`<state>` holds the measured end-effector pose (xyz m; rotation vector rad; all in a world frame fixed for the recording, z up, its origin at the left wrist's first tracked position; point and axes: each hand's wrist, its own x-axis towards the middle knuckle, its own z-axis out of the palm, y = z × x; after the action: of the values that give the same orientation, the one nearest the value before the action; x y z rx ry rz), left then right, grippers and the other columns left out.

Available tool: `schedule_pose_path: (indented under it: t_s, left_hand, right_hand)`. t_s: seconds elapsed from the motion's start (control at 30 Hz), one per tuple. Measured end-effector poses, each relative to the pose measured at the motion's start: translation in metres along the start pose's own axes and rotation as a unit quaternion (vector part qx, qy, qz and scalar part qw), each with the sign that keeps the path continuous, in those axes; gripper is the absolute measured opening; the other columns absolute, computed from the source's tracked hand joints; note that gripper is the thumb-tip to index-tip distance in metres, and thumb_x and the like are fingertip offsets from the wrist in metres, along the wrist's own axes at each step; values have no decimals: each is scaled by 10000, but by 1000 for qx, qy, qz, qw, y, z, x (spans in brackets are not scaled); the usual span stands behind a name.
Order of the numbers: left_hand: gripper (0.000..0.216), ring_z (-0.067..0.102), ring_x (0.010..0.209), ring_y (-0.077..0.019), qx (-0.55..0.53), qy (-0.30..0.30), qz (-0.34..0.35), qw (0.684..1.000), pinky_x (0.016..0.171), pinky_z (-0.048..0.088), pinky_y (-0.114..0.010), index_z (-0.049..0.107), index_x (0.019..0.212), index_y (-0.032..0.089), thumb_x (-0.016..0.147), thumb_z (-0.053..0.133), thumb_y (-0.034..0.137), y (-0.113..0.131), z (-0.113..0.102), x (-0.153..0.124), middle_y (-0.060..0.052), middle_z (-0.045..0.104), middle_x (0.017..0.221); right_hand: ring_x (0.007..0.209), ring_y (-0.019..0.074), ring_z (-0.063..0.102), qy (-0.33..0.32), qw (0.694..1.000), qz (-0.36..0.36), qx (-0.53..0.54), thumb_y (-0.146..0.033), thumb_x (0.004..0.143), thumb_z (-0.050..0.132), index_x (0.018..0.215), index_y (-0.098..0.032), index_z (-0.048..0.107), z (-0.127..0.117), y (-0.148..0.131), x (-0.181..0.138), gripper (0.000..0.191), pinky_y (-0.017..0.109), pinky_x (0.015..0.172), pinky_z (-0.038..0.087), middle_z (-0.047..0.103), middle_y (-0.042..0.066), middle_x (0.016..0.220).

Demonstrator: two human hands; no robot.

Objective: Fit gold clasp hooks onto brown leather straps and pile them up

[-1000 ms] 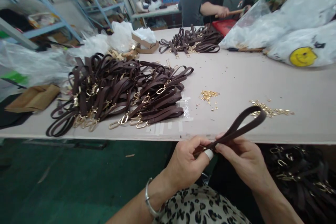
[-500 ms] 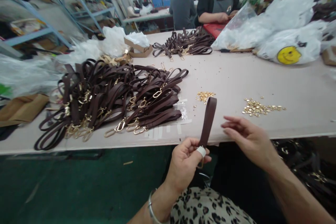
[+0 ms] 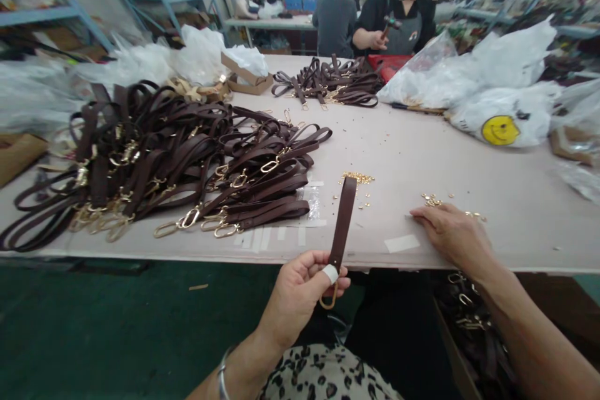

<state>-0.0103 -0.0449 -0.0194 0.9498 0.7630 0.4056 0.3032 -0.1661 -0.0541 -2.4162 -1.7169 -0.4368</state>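
My left hand (image 3: 304, 284) is closed around the lower end of a dark brown leather wrist strap (image 3: 344, 219), its thumb wrapped in white tape. The strap's loop points up, and a gold oval clasp (image 3: 329, 300) hangs below my fingers. At the near side of a small pile of gold rivet pieces (image 3: 430, 200), my right hand (image 3: 452, 234) rests low over the table, its fingertips drawn together. Anything between those fingertips is hidden. Behind the held strap lies another pile of tiny gold rivet pieces (image 3: 359, 177).
A large heap of brown straps (image 3: 178, 156) with gold clasps covers the table's left side. More straps (image 3: 328, 81) lie farther back. White plastic bags (image 3: 506, 106) stand at the right. Across the table a person holds a hammer (image 3: 390, 24). A box of straps (image 3: 473, 325) sits below the edge.
My right hand has lowered onto the right-hand pile of rivet pieces, its fingers closing together. My left hand still holds the strap. The person across has raised a hammer. The view has shifted right.
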Motion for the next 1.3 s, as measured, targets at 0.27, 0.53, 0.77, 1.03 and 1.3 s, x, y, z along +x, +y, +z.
schedule_pose_path:
  t_s: [0.27, 0.53, 0.77, 1.03, 1.3]
  left_hand:
    - [214, 718, 753, -161, 1, 1, 16, 1000, 703, 571, -252, 693, 923, 113, 804, 748, 282, 0, 12, 10, -72, 746, 832]
    - [197, 681, 674, -134, 28, 21, 20, 999, 679, 539, -235, 694, 931, 115, 821, 714, 278, -6, 19, 17, -73, 747, 766]
    - [204, 635, 632, -102, 74, 29, 71, 994, 618, 484, -191, 714, 975, 109, 835, 691, 255, -3, 22, 12, -50, 729, 768]
    - [172, 636, 681, -125, 153, 36, 146, 977, 609, 485, -211, 722, 972, 127, 866, 637, 232, -7, 21, 10, -66, 718, 894]
    - [223, 611, 722, -159, 374, 60, 326, 866, 680, 475, -255, 724, 970, 152, 836, 564, 72, -5, 13, 7, -43, 673, 792]
  right_hand:
    - [834, 280, 665, -80, 992, 61, 76, -313, 871, 509, 945, -241, 707, 0, 12, 14, 222, 409, 689, 497, 720, 73, 869]
    - [787, 206, 663, 42, 921, 126, 367, -371, 841, 659, 937, -250, 652, -18, -56, -6, 155, 356, 742, 530, 697, 31, 874]
    - [866, 199, 670, 64, 806, 91, 581, -315, 860, 695, 946, -261, 613, -26, -152, -21, 130, 340, 776, 576, 686, 33, 904]
    - [867, 201, 678, 91, 827, 96, 547, -285, 848, 714, 972, -267, 633, -22, -155, -22, 149, 346, 783, 581, 704, 39, 930]
    - [798, 145, 666, 123, 787, 163, 583, -269, 837, 735, 936, -250, 643, -35, -172, -21, 136, 256, 751, 580, 687, 8, 877]
